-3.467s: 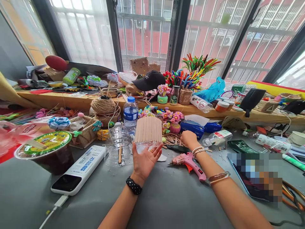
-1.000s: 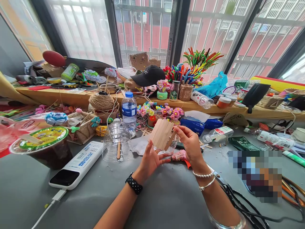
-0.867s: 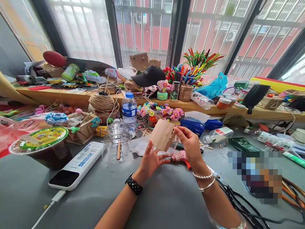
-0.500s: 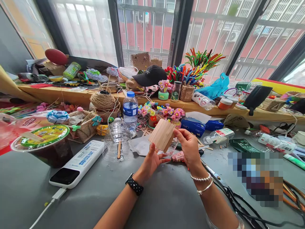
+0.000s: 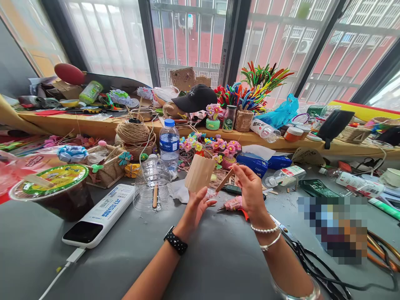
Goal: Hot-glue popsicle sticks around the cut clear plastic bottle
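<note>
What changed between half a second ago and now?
The left hand shifted the stick panel left, opening a gap from the loose stick in the right hand. More of the glue gun shows. Nothing was let go; the blue-capped bottle and white device stayed put.

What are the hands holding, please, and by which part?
Left hand: pale, slatted wooden piece, by its lower end. Right hand: thin brown wooden stick, by its upper end.
</note>
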Available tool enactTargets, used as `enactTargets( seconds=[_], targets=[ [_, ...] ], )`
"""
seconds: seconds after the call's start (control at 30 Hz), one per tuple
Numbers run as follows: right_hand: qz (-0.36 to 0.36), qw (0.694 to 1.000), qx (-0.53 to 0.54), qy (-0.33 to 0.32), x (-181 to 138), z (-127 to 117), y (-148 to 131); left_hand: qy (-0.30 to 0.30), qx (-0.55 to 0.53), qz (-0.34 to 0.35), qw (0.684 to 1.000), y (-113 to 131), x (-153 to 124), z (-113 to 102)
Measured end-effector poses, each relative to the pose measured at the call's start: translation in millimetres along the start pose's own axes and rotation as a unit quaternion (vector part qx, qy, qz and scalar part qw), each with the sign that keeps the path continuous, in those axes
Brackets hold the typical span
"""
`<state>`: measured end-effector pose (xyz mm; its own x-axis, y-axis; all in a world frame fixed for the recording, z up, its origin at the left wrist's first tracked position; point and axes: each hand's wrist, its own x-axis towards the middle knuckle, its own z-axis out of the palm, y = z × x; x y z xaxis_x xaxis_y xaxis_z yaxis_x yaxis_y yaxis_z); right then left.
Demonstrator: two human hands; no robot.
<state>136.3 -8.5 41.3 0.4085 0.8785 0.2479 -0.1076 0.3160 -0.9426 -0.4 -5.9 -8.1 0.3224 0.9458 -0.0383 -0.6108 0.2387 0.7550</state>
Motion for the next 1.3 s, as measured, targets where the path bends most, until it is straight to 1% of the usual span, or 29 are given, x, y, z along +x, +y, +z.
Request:
enactTargets(
  seconds=[0.07,0.13,0.17,0.23,0.27,0.37,0.47,0.53,0.6,0.67,0.7,0.77,0.87,0.97,1.03,1.1,1.17,1.3],
  targets=[
    [0.033,0.998,0.047,0.032,8,-10,-3,0.014,-0.015,-0.007,1.000,3,0,1],
    [0.047,0.995,0.057,0.064,17,-23,-2,0.015,-0.026,-0.012,0.999,6,-1,2],
    [0.050,0.995,0.048,0.076,22,-30,-1,0.010,-0.029,-0.013,0.999,7,-1,2],
    [0.056,0.995,-0.006,0.086,29,-42,4,-0.003,-0.029,-0.006,1.000,8,-2,3],
    [0.065,0.994,-0.038,0.077,32,-47,7,-0.009,-0.028,-0.001,1.000,8,-2,4],
    [0.084,0.991,-0.084,0.061,37,-56,16,-0.018,-0.031,0.006,0.999,8,-2,4],
    [0.091,0.986,-0.137,0.019,40,-60,24,-0.019,-0.043,0.000,0.999,8,-2,4],
    [0.092,0.976,-0.196,-0.009,44,-62,29,-0.019,-0.048,-0.003,0.999,9,-2,4],
    [0.085,0.958,-0.272,-0.024,50,-66,33,-0.015,-0.049,-0.009,0.999,8,-1,3],
    [0.068,0.930,-0.360,-0.035,58,-69,36,-0.012,-0.046,-0.013,0.999,8,0,3],
    [0.059,0.911,-0.406,-0.042,63,-70,37,-0.011,-0.044,-0.013,0.999,7,0,2],
    [0.042,0.866,-0.495,-0.060,70,-72,38,-0.014,-0.042,-0.011,0.999,7,0,2],
    [0.028,0.790,-0.607,-0.083,74,-71,40,-0.019,-0.039,-0.010,0.999,6,-1,2],
    [0.018,0.719,-0.686,-0.107,74,-67,40,-0.019,-0.037,-0.011,0.999,6,-1,2],
    [0.006,0.680,-0.723,-0.124,72,-64,41,-0.016,-0.035,-0.016,0.999,6,-2,3],
    [-0.009,0.647,-0.749,-0.141,71,-62,41,-0.015,-0.032,-0.024,0.999,6,-2,3],
    [-0.021,0.621,-0.768,-0.156,70,-59,42,-0.016,-0.030,-0.027,0.999,6,-2,3],
    [-0.036,0.585,-0.793,-0.165,68,-54,43,-0.016,-0.031,-0.026,0.999,5,-1,3]
  ],
)
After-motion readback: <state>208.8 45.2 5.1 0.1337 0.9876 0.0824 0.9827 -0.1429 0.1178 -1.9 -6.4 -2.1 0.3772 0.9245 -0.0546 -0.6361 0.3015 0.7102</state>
